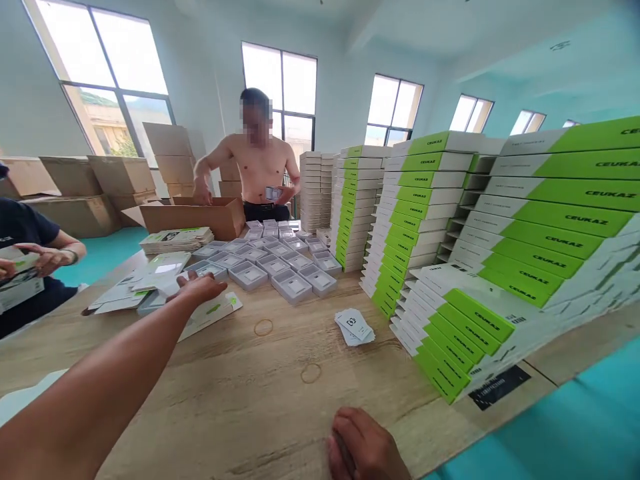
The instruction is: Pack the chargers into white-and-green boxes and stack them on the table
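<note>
My left hand (199,288) stretches out over the left part of the table, thumb and fingers apart. Beneath and beside it are a grey plastic tray (150,304) and a flat white-and-green carton (213,315); whether it touches them is unclear. Just beyond the fingers lies another grey tray (207,269) among several like it. My right hand (367,445) rests at the near side of the table with its fingers curled in, and nothing shows in them. Ahead of it are a small pile of white cards (354,327) and two rubber bands (311,373).
Tall stacks of white-and-green boxes (420,220) line the right side of the table. Flattened cartons (177,239) lie at left beside an open cardboard box (193,219). A person (263,167) stands behind the trays; another person's hands (50,259) hold a carton at far left.
</note>
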The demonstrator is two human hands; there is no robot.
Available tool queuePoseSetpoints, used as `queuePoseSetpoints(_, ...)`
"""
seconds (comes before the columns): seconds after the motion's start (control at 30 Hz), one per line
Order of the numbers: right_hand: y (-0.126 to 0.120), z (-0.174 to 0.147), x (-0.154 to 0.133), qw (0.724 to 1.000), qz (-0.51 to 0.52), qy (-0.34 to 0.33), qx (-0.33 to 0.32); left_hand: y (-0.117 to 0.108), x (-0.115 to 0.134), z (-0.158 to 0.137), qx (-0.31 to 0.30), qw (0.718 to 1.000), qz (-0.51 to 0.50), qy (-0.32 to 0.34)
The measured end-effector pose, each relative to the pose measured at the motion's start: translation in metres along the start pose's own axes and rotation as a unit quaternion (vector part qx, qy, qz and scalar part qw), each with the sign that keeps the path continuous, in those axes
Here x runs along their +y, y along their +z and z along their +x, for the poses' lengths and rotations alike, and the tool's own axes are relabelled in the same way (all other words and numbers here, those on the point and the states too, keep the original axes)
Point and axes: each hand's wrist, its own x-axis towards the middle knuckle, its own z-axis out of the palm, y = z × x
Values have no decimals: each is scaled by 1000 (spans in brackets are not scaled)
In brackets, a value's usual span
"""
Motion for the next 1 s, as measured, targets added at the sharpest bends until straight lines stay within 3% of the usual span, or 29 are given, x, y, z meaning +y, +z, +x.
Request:
queuePoseSetpoints(0.1, -29, 23, 2, 992, 49, 88, -82, -13, 14, -21, 0, 999, -16, -45)
queuePoseSetpoints(0.17, -48, 47, 21, 981, 29, 160, -106, -23, 24, -48, -15, 999, -49, 11)
queuePoseSetpoints(0.23, -62, 73, 51, 975, -8, 197, -103, -32, 34, -87, -77, 981, -99, 149)
queuePoseSetpoints(0.3, -67, 98, 80, 966, -37, 224, -126, -36, 42, -132, -185, 946, -100, 247)
queuePoseSetpoints(0.4, -62, 121, 105, 944, -69, 268, -179, -36, 53, -190, -302, 913, -80, 262)
queuePoseSetpoints(0.47, -57, 127, 108, 931, -84, 296, -197, -31, 61, -211, -329, 913, -77, 228)
queuePoseSetpoints(0.6, -57, 130, 103, 926, -66, 336, -158, -17, 71, -217, -302, 950, -44, 65)
queuePoseSetpoints(0.67, -59, 130, 96, 929, -17, 346, -127, -10, 70, -214, -283, 958, -35, 17)
queuePoseSetpoints(0.73, -61, 129, 82, 931, 58, 345, -102, -6, 64, -211, -230, 971, -57, 22)
queuePoseSetpoints(0.83, -64, 123, 41, 921, 198, 325, -81, -6, 52, -212, -125, 978, -149, 80)
queuePoseSetpoints(0.9, -68, 120, 5, 874, 349, 327, -91, -6, 45, -213, -97, 964, -222, 111)
queuePoseSetpoints(1.0, -72, 124, -44, 754, 528, 363, -145, 1, 39, -214, -89, 936, -307, 148)
